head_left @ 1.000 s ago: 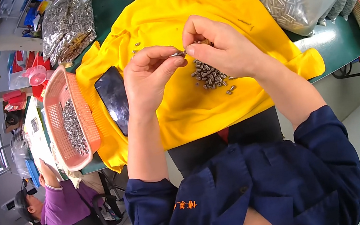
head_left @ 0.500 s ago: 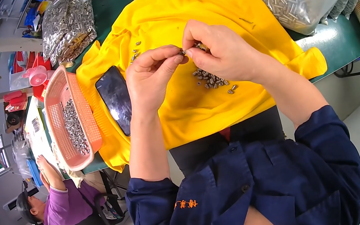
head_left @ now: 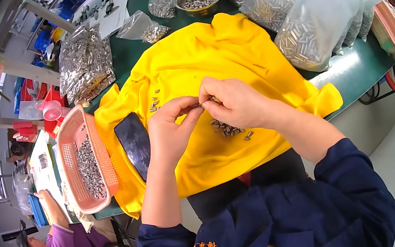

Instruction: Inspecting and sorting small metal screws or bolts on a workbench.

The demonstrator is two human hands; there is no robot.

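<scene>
My left hand (head_left: pixel 172 130) and my right hand (head_left: pixel 238 101) meet fingertip to fingertip above a yellow cloth garment (head_left: pixel 173 70) spread on the table. Both pinch at the same spot; a small metal part seems to be between the fingers, but its kind is too small to make out. Under and beside my right hand lies a pile of small silvery cylindrical metal pieces (head_left: pixel 226 128). A few more pieces (head_left: pixel 154 104) lie on the cloth beyond my left hand. A dark phone (head_left: pixel 135 146) rests on the garment left of my left forearm.
At the left stands a pink plastic basket (head_left: pixel 105 159) with many small metal parts. Bulging clear bags of metal parts (head_left: pixel 298 40) stand far right, another bag (head_left: pixel 87 63) far left. A metal bowl (head_left: pixel 200 10) sits at the back. A person in purple (head_left: pixel 75 246) sits at the left.
The view has tilted so the scene sits lower, and the bowl and more bags at the back now show. My hands stay pinched together over the cloth.
</scene>
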